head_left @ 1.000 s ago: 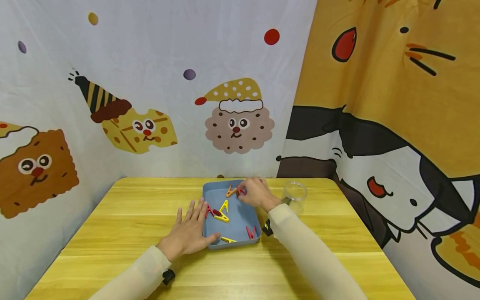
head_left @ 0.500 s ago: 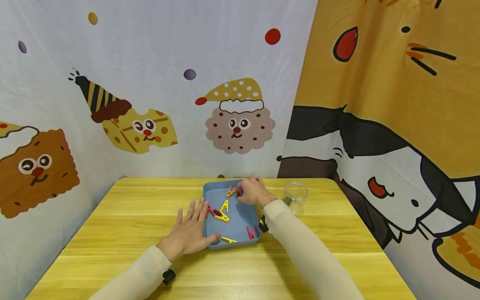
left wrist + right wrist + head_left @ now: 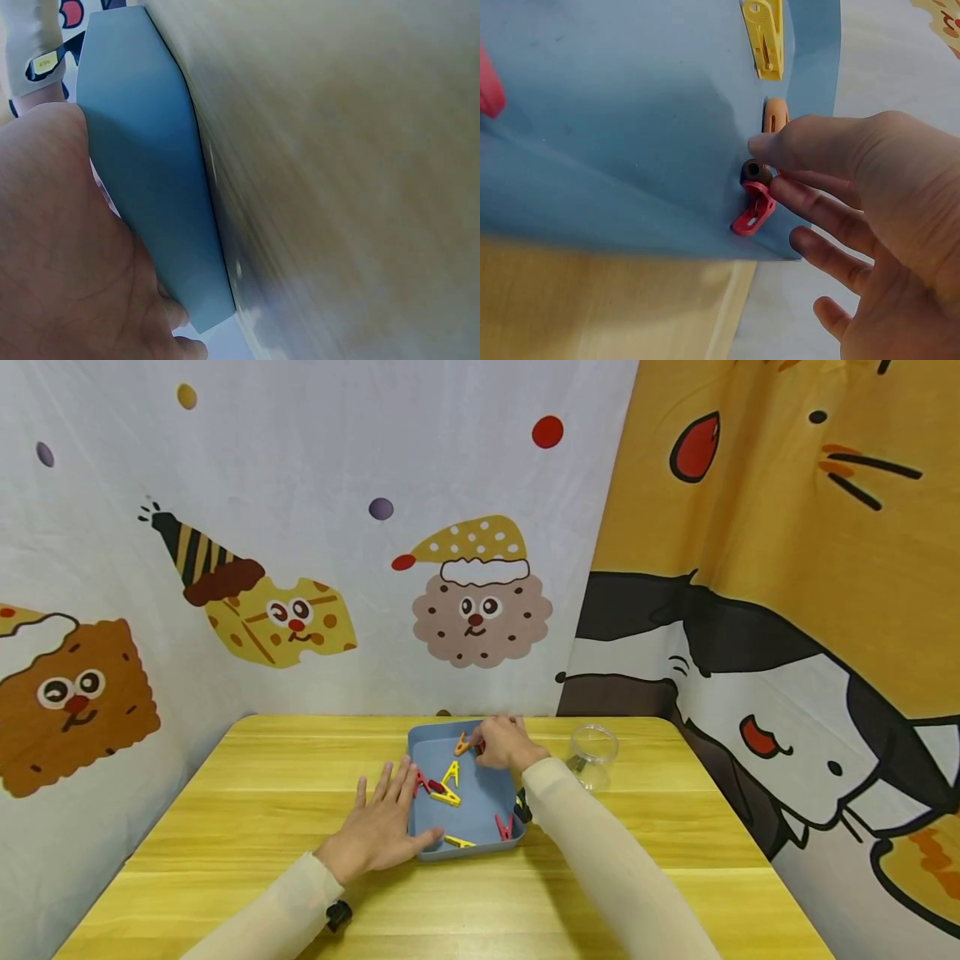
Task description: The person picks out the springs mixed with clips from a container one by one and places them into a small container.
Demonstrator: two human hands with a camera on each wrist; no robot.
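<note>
A shallow blue-grey tray (image 3: 476, 806) holds several plastic clothespins in red, yellow and orange. My left hand (image 3: 378, 822) rests on its left rim with straight, spread fingers. In the left wrist view the palm lies along the tray's outer wall (image 3: 150, 150). At the far right corner my right hand (image 3: 502, 743) reaches inside. Thumb and index finger pinch a small dark bead-like cylinder (image 3: 754, 171) with a hole in its end. Just below it lies a red clothespin (image 3: 754, 212), and an orange clothespin (image 3: 775, 114) is beside the thumb. The other right fingers are loosely bent.
A clear round jar (image 3: 594, 756) stands right of the tray, behind the right forearm. Another dark red cylinder (image 3: 437, 786) lies among yellow clothespins (image 3: 450, 774). A printed curtain (image 3: 315, 527) hangs right behind the wooden table (image 3: 300, 760).
The right hand has shifted slightly left at the far corner, and its forearm has swung a little left. The left hand stays on the tray.
</note>
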